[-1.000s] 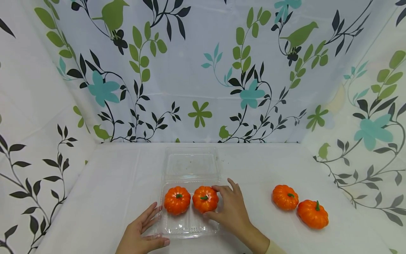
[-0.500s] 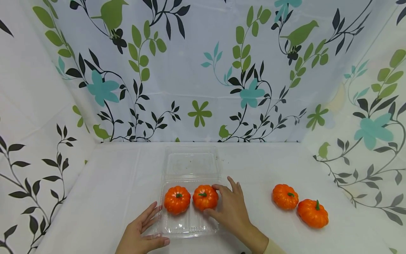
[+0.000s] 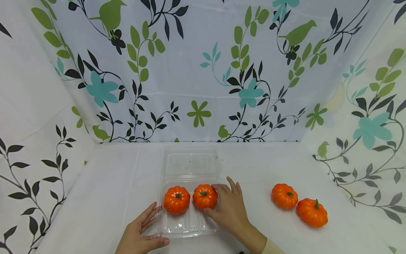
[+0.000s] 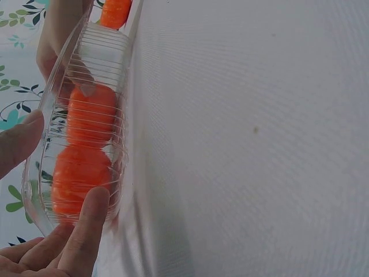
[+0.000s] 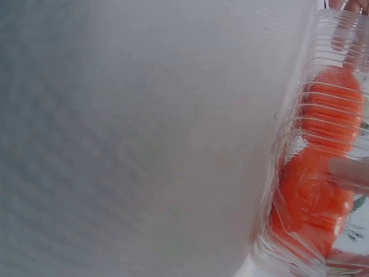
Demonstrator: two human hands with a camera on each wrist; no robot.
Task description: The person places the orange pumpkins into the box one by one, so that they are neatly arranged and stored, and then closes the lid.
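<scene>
Pumpkin (image 3: pixel 204 197) edged back, right hand (image 3: pixel 229 209) gripping right side.

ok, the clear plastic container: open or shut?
Open. The head view shows its lid folded back beyond the base, not over it.

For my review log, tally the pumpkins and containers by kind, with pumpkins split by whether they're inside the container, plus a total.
Pumpkins inside the container: 2 (left one, right one)
Pumpkins outside it: 2 (farther one, nearer one)
Clear plastic container, lid open: 1
Total: 5
</scene>
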